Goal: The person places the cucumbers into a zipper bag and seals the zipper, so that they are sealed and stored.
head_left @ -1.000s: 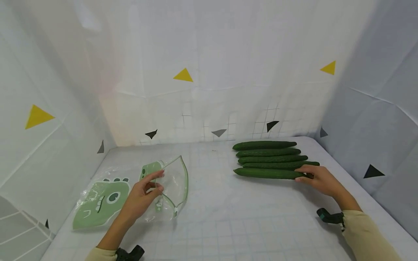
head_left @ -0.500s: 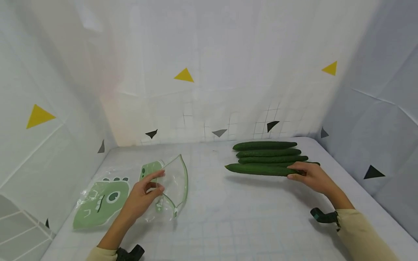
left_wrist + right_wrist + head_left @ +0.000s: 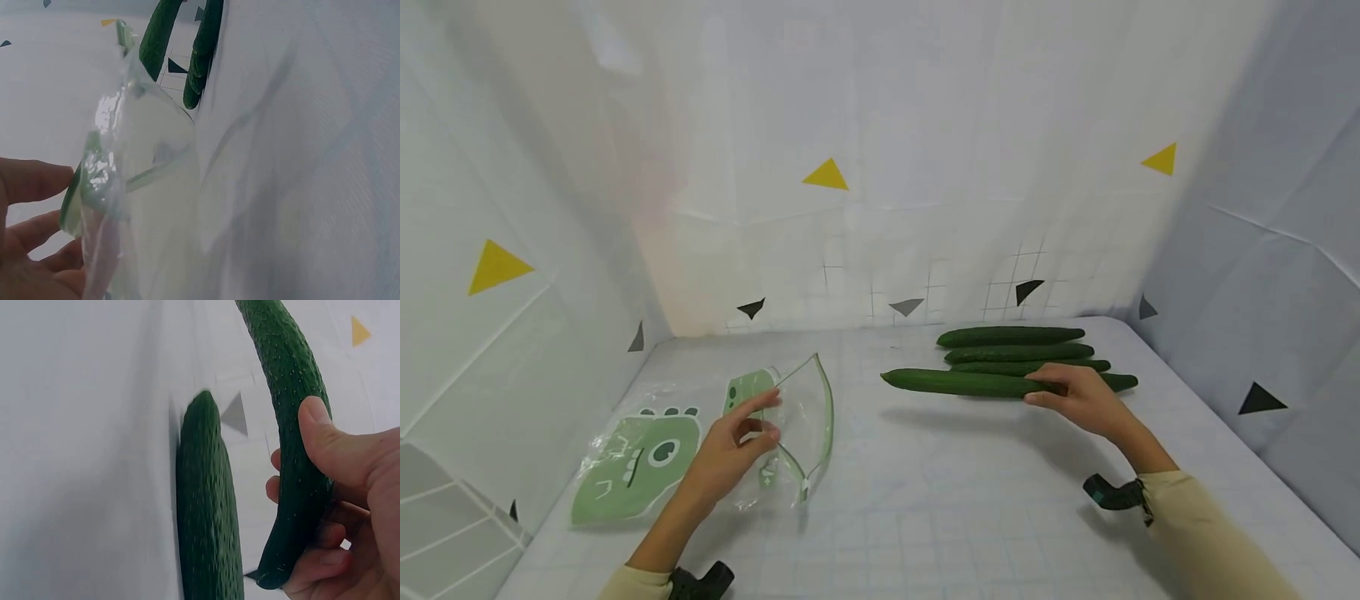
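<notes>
Plainly, the right hand [image 3: 1086, 400], right of centre in the head view, holds a cucumber [image 3: 958, 382] near its right end. Its thumb and fingers are clamped round the vegetable, as the right wrist view also shows. That cucumber lies almost level across the middle of the frame, raised off the white table [image 3: 925, 533], with a shadow below it. Just behind it, four more cucumbers [image 3: 1011, 336] lie side by side towards the right; the nearest of them is mostly hidden by the held one and the hand.

At the lower left of the frame, the left hand [image 3: 730, 450] grips a clear plastic zip bag [image 3: 662, 425] by its edge, the fingers curled and pinching the film. The bag's mouth gapes towards the centre, rimmed by a green zip strip [image 3: 829, 417] with a small slider [image 3: 806, 483] at the lower corner. A green cartoon face with one big eye is printed on the bag, left of the hand.
</notes>
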The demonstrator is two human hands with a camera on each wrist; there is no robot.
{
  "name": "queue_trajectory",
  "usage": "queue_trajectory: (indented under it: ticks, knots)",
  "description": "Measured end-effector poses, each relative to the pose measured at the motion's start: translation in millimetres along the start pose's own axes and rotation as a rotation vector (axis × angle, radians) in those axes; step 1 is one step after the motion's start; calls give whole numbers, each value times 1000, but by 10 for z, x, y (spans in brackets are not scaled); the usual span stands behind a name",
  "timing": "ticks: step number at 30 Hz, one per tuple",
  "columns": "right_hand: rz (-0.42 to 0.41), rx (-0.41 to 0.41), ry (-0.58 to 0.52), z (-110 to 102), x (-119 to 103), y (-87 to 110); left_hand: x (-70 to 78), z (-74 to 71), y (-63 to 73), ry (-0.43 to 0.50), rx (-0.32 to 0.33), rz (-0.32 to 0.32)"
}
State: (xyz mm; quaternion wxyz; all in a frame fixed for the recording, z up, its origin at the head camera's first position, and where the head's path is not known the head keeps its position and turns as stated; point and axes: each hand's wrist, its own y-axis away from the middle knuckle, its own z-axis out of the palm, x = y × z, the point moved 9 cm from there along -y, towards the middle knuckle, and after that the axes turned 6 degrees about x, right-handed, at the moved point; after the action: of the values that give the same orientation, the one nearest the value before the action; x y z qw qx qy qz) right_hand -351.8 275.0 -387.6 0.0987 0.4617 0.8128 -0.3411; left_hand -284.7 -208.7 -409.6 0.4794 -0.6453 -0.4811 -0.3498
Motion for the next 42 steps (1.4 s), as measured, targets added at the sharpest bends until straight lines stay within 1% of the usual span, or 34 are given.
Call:
queue_trajectory:
  ticks: [4,12,28,34,38,42]
  knots:
    - [5,-11,-25,89,-94,-67,20,8,-9,9,-12,19]
    - [5,-42,-65,303,-261,-176,29,19,-20,23,-26,19]
    - [-56,-61,-161,661,-578,-316,27,41,-21,21,-27,25]
    - [-80,-84,-174,827,-718,-385,16,54,-9,42,-32,20]
    - [-85,-84,-167,920,-825,-426,1,61,4,36,-31,6]
    - [-90,-85,-165,1010,-949,-483,16,72,5,38,-40,15]
